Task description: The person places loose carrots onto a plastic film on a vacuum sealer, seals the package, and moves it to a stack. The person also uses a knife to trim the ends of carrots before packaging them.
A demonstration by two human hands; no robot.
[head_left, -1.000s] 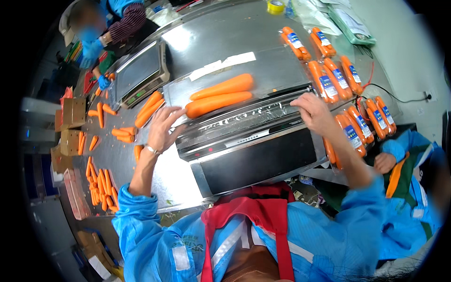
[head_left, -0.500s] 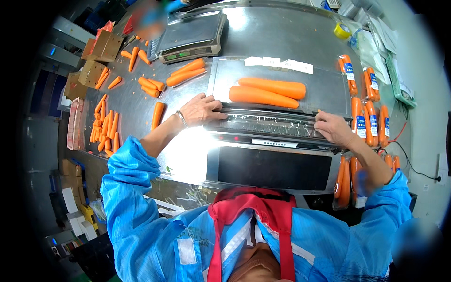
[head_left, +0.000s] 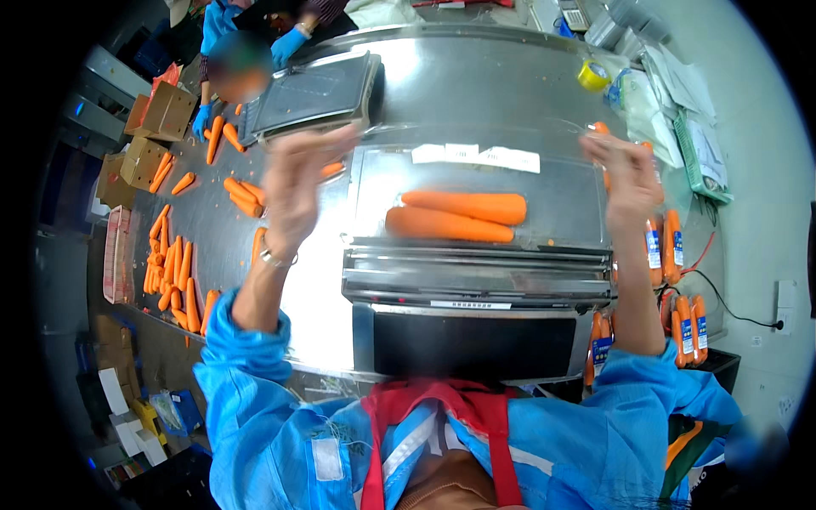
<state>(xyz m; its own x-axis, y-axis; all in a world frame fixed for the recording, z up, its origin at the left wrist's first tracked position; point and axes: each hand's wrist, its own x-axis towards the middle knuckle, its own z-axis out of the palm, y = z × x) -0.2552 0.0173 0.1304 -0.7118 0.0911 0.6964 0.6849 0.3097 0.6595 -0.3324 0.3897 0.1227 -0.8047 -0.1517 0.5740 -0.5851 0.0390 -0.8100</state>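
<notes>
A sheet of clear plastic film (head_left: pixel 484 130) stretches between my raised hands. My left hand (head_left: pixel 296 183), blurred by motion, pinches its left edge; my right hand (head_left: pixel 625 174) pinches the right edge. Beneath it, two large carrots (head_left: pixel 463 206) lie side by side on the flat plate of a film-wrapping machine (head_left: pixel 476 276). The machine's dark roller bars and black front pad (head_left: pixel 484 340) lie nearer to me. White paper labels (head_left: pixel 476 156) sit in a row beyond the carrots.
Loose carrots (head_left: pixel 174 263) pile at left, near cardboard boxes (head_left: pixel 161 112) and a pink basket (head_left: pixel 119 255). A scale (head_left: pixel 314 92) stands far left, by a co-worker's blue-gloved hand (head_left: pixel 289 47). Wrapped carrots (head_left: pixel 671 246), yellow tape (head_left: pixel 593 75) and a green tray (head_left: pixel 701 161) are at right.
Both my hands have risen and moved away from me, off the roller bars, drawing film out over the carrots. The view has shifted, and a co-worker's gloved hands now show at the far left.
</notes>
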